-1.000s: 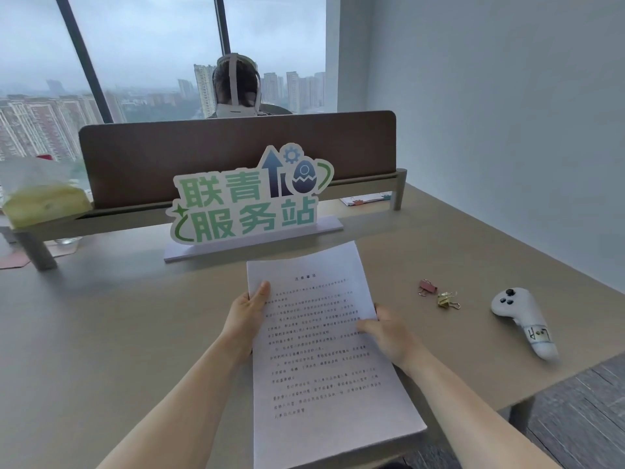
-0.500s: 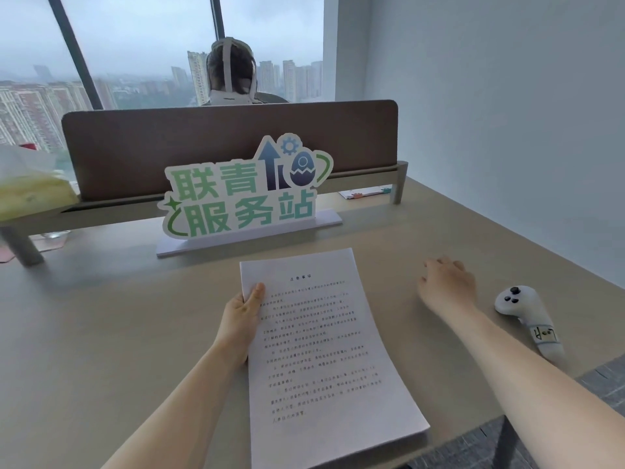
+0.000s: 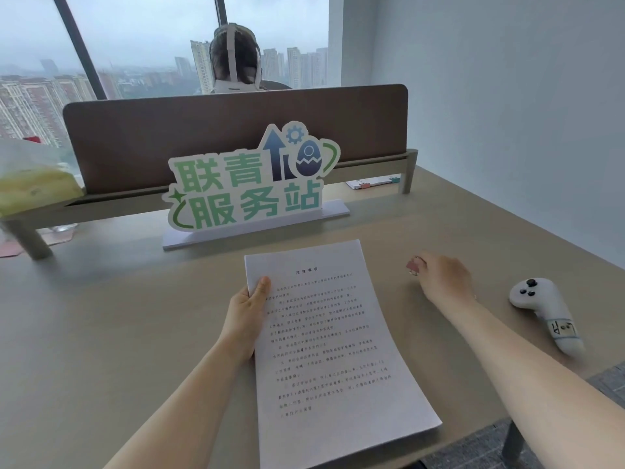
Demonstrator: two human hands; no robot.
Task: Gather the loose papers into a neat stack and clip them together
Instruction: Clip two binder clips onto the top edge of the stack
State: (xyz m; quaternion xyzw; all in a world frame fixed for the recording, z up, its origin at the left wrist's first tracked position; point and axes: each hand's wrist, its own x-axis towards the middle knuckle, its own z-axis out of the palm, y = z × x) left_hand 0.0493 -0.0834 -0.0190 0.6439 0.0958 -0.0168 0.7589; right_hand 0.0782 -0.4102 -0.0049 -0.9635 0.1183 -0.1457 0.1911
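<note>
The left hand (image 3: 248,311) is gripping the left edge of the paper stack (image 3: 333,350) lying on the table (image 3: 101,333), thumb on top, while the right hand (image 3: 444,279) fingers are pinching a pink binder clip (image 3: 414,265) just right of the stack.

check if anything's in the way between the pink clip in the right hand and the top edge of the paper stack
Nothing visible. The right hand pinches the pink clip over bare desk, beside the paper stack; the left hand holds the opposite edge.

Matt white paper sheets (image 3: 333,336) lay on a smooth, matt wood-look desk (image 3: 101,333) beside a white plastic controller (image 3: 544,309).
</note>
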